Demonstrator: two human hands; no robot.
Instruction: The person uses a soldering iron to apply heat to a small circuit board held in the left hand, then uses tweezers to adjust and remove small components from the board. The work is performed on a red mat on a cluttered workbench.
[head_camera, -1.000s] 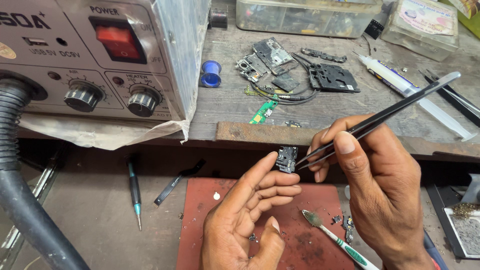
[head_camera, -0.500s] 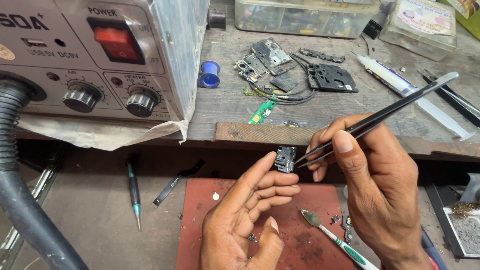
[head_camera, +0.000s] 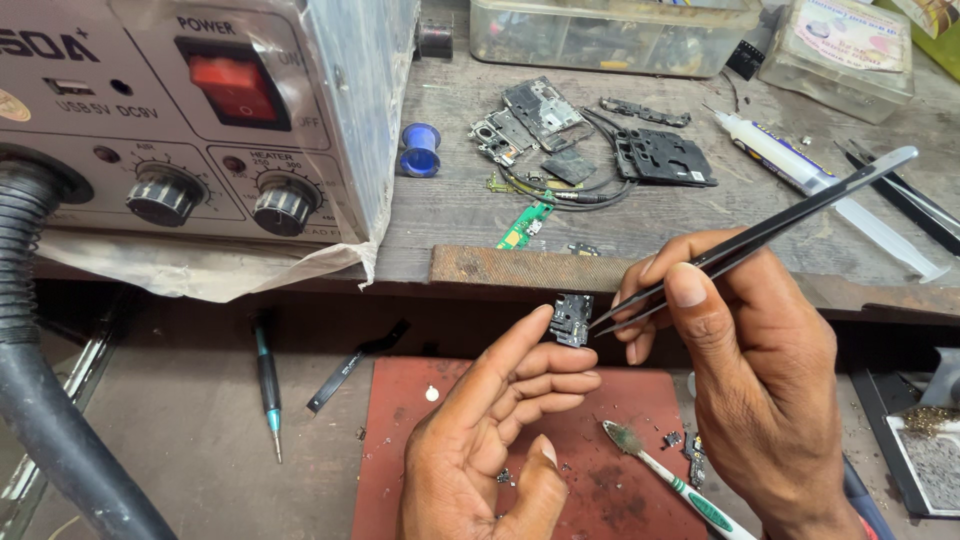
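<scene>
Black and small, the circuit part (head_camera: 571, 320) is sitting upright at the fingertips of the left hand (head_camera: 495, 435), just above the red mat (head_camera: 400, 460) and below the wooden edge of the bench (head_camera: 480, 265). Those fingers are closing on its lower left edge, the palm lying open beneath. The right hand (head_camera: 755, 400) is squeezing a pair of dark tweezers (head_camera: 750, 235), whose tips are nearly shut and meeting the part's right side from three o'clock; whether they are nipping anything on it is too fine to tell.

Judging by this, the step in hand is picking at or seating something tiny on the part. The next move seems to call for a steady hold from the left and a light, exact pinch from the right.

The part's long axis is running twelve to six, its face turning toward the tweezers. The tweezers are slanting from two o'clock down to eight.

At five o'clock a green-handled brush (head_camera: 665, 480) is lying on the mat.
</scene>
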